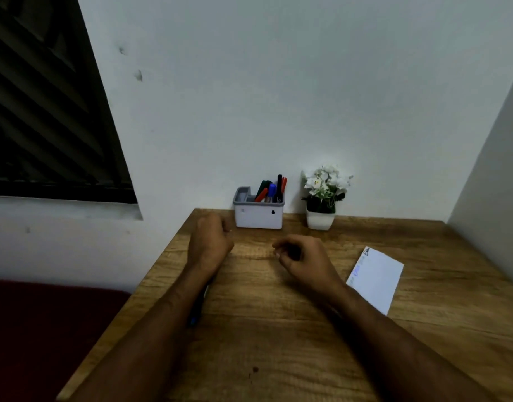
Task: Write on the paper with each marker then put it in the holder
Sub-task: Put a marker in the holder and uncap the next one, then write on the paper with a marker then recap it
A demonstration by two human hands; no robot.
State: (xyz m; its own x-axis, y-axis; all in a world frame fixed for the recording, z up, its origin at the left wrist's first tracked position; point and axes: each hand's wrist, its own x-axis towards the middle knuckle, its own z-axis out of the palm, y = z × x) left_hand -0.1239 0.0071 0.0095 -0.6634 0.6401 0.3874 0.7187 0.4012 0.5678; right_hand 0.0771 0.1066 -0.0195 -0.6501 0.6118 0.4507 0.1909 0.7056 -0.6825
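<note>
A: We log the brown wood-grain table first, pushed into a pale wall corner, both bare forearms stretched across it.

B: Next in size we note the white rectangular sheet of paper, flat at the right of the table, blue and black writing along its far-left edge, partly under the right forearm.

A: Then the white box-shaped holder with a grey rim at the back edge. We count red, green, blue and black markers standing in its right compartment; exact number unclear.

B: Just right of it, a small white pot of white flowers.

A: Left hand: fingers curled in, a loose fist, holding nothing we can see. Right hand: fingers curled, tips near the thumb, nothing visible between them.

B: A dark object with a blue end peeks from under the left forearm; we cannot identify it.
</note>
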